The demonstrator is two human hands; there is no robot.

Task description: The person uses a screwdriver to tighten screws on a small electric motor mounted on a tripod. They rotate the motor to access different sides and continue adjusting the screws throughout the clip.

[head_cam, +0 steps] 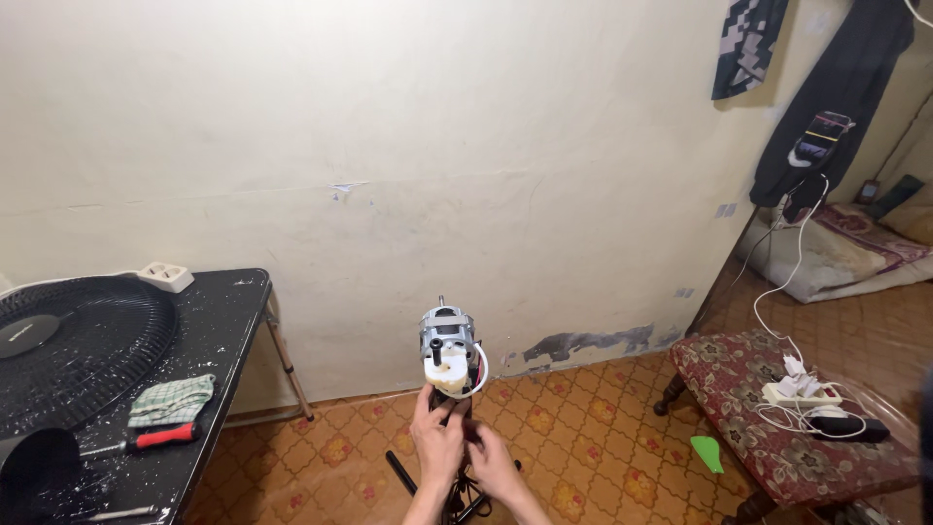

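Left hand [435, 439] and right hand [493, 467] both closed around the stand pole [466, 428], left higher. Just above, bare fan motor [449, 352], long axis upright, shaft pointing up. Centre foreground, near.

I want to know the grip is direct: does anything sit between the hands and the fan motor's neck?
Nothing visible does. Left hand and right hand wrap the stem directly below the fan motor.
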